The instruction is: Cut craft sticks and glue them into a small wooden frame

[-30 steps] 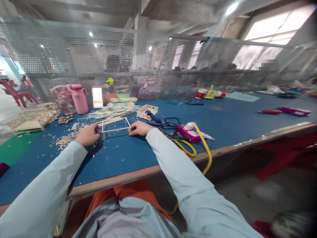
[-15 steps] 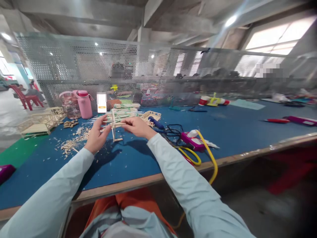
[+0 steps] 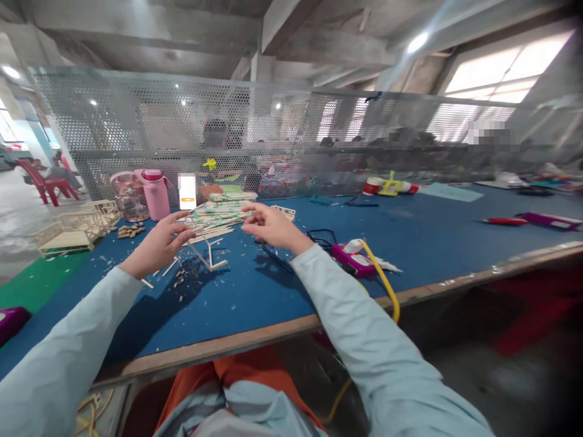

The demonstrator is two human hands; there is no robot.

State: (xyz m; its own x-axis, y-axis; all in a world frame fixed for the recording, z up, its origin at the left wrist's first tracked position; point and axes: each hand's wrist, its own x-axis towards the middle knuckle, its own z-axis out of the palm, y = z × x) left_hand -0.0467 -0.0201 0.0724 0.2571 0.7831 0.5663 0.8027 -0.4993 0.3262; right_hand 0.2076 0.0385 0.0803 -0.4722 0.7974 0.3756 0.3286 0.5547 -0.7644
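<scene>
My left hand (image 3: 157,244) pinches the upper left part of a thin wooden stick frame (image 3: 210,266), held tilted above the blue tabletop. To its right, my right hand (image 3: 276,229) hovers with thumb and forefinger apart and nothing visible between them. Behind both hands lies a pile of wooden sticks (image 3: 223,213), some in green-printed wrapping. Under my right hand is a dark, slim object (image 3: 277,258), partly hidden and too blurred to name. Small wood scraps (image 3: 180,282) are scattered below my left hand.
Finished-looking stick models (image 3: 73,230) stand at the left, beside peanuts (image 3: 130,230), a pink bottle (image 3: 156,197) and a lit phone (image 3: 187,193). A purple power strip (image 3: 353,260) with a yellow cable (image 3: 385,279) lies at the right. A perforated metal screen (image 3: 159,121) rises behind the table.
My right hand has let go of the stick frame and moved to the right. My left hand has shifted left, still holding the frame, which now leans. Scraps on the table look rearranged.
</scene>
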